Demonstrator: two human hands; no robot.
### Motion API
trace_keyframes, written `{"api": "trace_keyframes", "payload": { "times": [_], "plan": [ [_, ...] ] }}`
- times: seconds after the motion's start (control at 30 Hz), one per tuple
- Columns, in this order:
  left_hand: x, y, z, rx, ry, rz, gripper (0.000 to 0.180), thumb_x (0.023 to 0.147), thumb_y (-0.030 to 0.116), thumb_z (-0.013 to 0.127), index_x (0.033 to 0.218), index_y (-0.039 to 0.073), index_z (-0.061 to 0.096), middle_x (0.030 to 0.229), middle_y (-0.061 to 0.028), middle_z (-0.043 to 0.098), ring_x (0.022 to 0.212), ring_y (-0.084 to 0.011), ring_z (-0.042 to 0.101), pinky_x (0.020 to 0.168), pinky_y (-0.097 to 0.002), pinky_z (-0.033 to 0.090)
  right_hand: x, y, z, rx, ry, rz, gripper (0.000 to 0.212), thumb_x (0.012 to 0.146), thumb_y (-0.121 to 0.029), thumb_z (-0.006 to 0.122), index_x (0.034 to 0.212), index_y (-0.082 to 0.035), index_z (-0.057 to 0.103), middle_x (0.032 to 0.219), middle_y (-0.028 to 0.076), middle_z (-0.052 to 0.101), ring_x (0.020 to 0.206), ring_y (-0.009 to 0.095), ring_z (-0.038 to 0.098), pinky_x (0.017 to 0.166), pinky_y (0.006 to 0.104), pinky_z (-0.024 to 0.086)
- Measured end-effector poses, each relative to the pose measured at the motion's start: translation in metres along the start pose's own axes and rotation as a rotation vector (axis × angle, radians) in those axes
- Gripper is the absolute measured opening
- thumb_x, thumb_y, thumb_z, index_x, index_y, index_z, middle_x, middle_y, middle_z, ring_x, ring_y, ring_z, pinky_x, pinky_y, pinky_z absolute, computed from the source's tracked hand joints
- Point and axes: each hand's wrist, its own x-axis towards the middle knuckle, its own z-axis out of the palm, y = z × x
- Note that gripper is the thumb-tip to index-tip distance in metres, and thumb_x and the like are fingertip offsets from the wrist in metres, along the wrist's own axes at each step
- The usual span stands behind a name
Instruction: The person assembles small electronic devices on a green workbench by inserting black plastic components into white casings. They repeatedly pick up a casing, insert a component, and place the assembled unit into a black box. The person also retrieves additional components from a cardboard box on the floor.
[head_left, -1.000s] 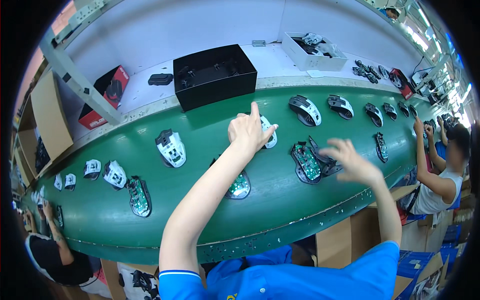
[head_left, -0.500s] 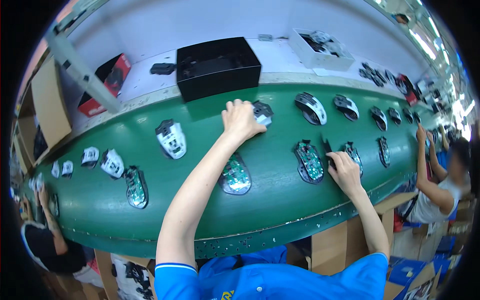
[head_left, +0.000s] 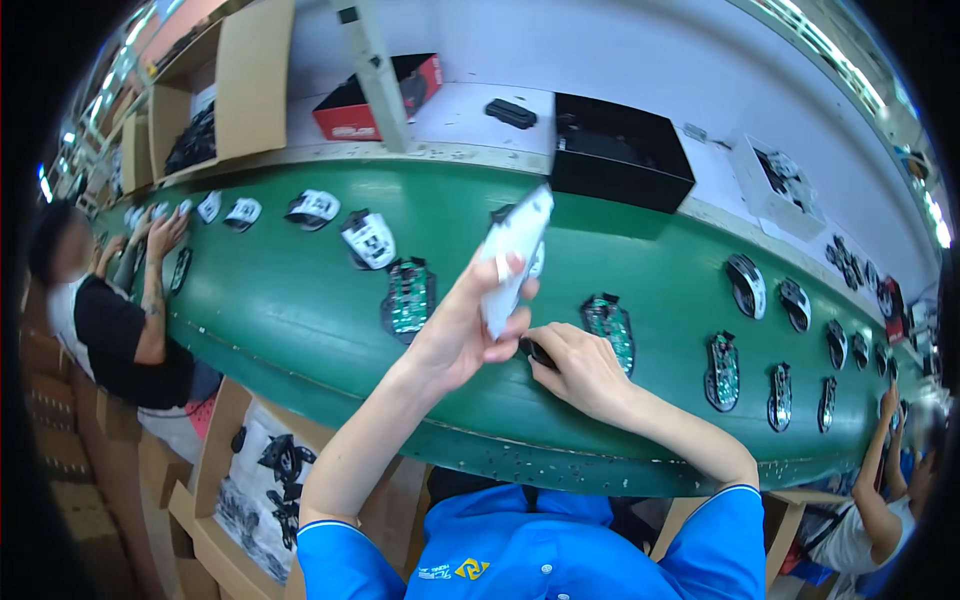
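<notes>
A white, curved plastic mouse shell is raised above the green conveyor belt, seen nearly edge-on and slightly blurred. Its long axis runs steeply, the upper end leaning to the right and away from the person, the lower end pointing back toward the body. The left hand grips it by the lower half, fingers curled round it. The right hand is just beside, below and to the right of that lower end; its thumb and fingers close on a small black plastic piece, mostly hidden. Whether the two hands touch cannot be told. The shell thus lies up and to the left of the right hand. Past the right hand's knuckles lies a green circuit board in a dark base; beyond the left wrist, on the left, lies another green board in a black base.
</notes>
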Motion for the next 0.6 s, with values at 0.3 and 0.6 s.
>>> {"api": "trace_keyframes", "payload": {
  "times": [0.3, 0.6],
  "plan": [
    [-0.068, -0.009, -0.035, 0.134, 0.176, 0.149, 0.098, 0.07, 0.015, 0.076, 0.143, 0.012, 0.012, 0.117, -0.0067, 0.044, 0.07, -0.0038, 0.046, 0.039, -0.0148, 0.029, 0.016, -0.032, -0.041, 0.476, -0.128, 0.243, 0.018, 0.085, -0.015, 0.061, 0.096, -0.001, 0.063, 0.095, 0.009, 0.059, 0.087, 0.016, 0.059, 0.079, 0.0271, 0.047],
    [-0.07, -0.026, -0.022, 0.156, -0.028, 0.195, 0.128, 0.053, -0.002, 0.08, 0.145, 0.013, -0.007, 0.147, -0.014, 0.017, 0.138, -0.0268, 0.019, 0.111, -0.0434, 0.019, 0.007, -0.032, -0.061, 1.386, 0.147, 0.364, 0.018, 0.086, -0.012, 0.063, 0.101, -0.001, 0.06, 0.085, 0.009, 0.065, 0.077, 0.013, 0.062, 0.068, 0.0259, 0.05]
  ]
}}
